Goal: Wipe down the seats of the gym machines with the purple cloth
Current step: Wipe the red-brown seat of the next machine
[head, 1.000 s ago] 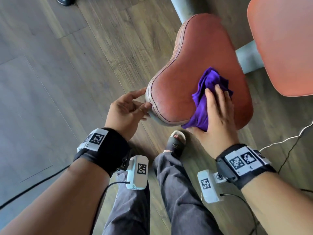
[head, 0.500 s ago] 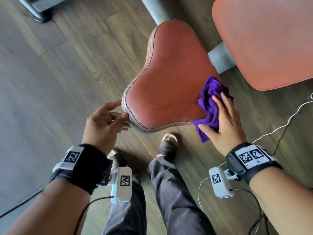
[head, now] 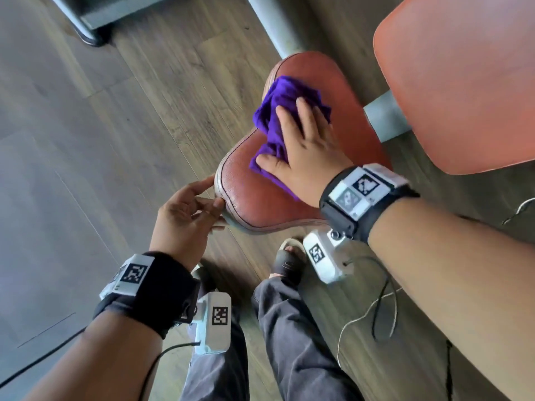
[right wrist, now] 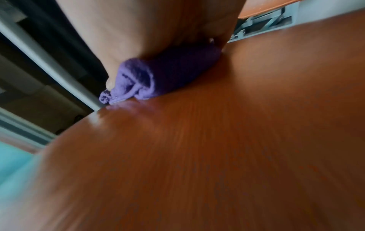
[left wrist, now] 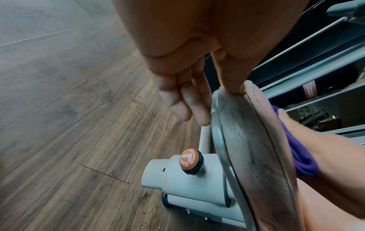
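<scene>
A reddish-brown heart-shaped seat (head: 260, 198) fills the middle of the head view. A crumpled purple cloth (head: 275, 111) lies on its far half. My right hand (head: 301, 131) presses flat on the cloth, fingers straight and thumb spread. The right wrist view shows the cloth (right wrist: 158, 78) bunched under the palm on the seat (right wrist: 217, 156). My left hand (head: 188, 215) rests at the seat's near-left edge, its fingers loose. In the left wrist view the thumb touches the seat rim (left wrist: 247, 140) and the other fingers (left wrist: 177, 101) hang beside it.
A larger orange pad (head: 463, 82) stands at the upper right on a grey post (head: 385, 117). An orange adjusting knob (left wrist: 190, 159) sits on the grey tube under the seat. Cables (head: 376, 314) lie on the wooden floor at the right. My sandalled foot (head: 289, 261) is below the seat.
My right hand has slid the cloth from the seat's near-right edge up and left onto its far half. The left hand stays at the seat's near-left edge.
</scene>
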Tool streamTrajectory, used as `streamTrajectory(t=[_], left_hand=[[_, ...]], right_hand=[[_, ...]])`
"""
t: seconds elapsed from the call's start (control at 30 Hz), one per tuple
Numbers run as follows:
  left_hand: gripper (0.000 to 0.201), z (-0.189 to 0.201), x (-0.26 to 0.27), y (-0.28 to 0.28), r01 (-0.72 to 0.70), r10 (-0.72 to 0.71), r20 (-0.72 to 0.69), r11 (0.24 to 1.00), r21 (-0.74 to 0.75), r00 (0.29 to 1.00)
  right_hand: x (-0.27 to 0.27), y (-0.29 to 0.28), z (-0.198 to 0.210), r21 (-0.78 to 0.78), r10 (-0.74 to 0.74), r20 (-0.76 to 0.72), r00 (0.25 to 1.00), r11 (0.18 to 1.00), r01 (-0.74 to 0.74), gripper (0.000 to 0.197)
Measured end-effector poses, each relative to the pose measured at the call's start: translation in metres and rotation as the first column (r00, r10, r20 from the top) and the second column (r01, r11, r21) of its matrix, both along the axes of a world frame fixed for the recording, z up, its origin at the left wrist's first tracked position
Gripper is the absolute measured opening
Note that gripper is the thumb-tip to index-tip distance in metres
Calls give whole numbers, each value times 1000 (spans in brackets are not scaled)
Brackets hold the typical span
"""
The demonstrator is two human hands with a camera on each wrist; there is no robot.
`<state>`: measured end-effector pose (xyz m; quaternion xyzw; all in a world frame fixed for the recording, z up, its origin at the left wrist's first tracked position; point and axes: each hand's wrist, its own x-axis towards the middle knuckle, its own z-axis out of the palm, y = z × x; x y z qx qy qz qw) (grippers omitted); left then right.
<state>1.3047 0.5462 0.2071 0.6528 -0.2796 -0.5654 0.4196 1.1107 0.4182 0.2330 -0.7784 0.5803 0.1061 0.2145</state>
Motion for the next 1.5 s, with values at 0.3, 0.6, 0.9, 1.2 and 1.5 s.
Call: streamTrajectory(t=[0.3,0.6,0.9,1.2,1.5], left_hand=[[31,-4,-9,8,-63,63,-21,998,0,998],[31,0,-11,7,-123,127,-120,992,43,985],[32,3,-13,9,-114,119,-109,992,44,987],[33,1,-4,6,-75,83,-112,995,70,990],[33,2,-1,2,-4,6,-41,999,35,999]], right_hand=[[23,-11,7,-14,-41,-73,997,999,40,88],[46,-27,6,-65,274,13,962,960,-272,78],[44,-68,-3,-3,137,-108,985,990,-138,65],[-8,51,6,-168,248,95,964,959,-230,73],[-75,-40,-23,-35,-422,-20,906,906,421,84]])
